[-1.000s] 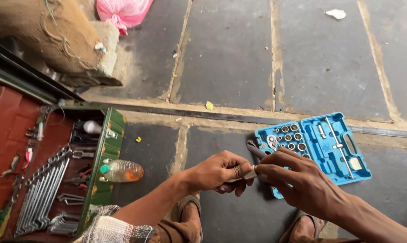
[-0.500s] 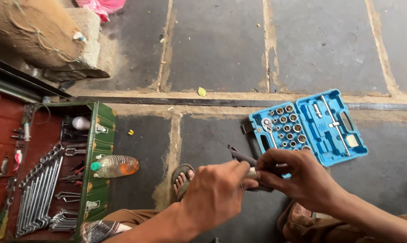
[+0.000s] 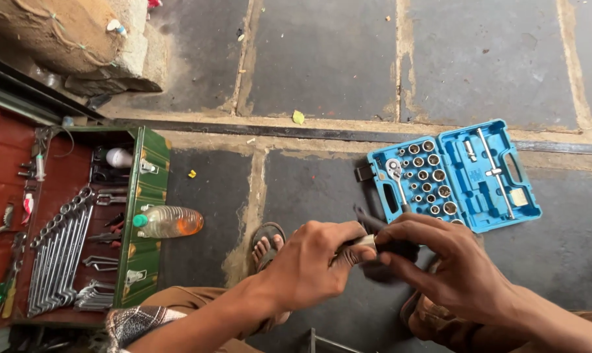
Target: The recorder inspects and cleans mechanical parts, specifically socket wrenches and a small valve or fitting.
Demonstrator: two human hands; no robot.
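Far left of the left hand (image 3: 309, 265) lies a green toolbox (image 3: 142, 222) of spanners (image 3: 54, 261), a plastic bottle (image 3: 167, 221) against its side; that hand is closed around a dark tool (image 3: 374, 235); the right hand (image 3: 449, 268), touching it, pinches the same tool; just beyond sits an open blue socket case (image 3: 453, 173) on the stone floor (image 3: 322, 65).

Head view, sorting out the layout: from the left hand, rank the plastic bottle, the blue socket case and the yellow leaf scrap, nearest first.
From the left hand:
1. Blue socket case, open, up and to the right.
2. Plastic bottle, lying to the left beside the green toolbox.
3. Yellow leaf scrap, far up on the paving.
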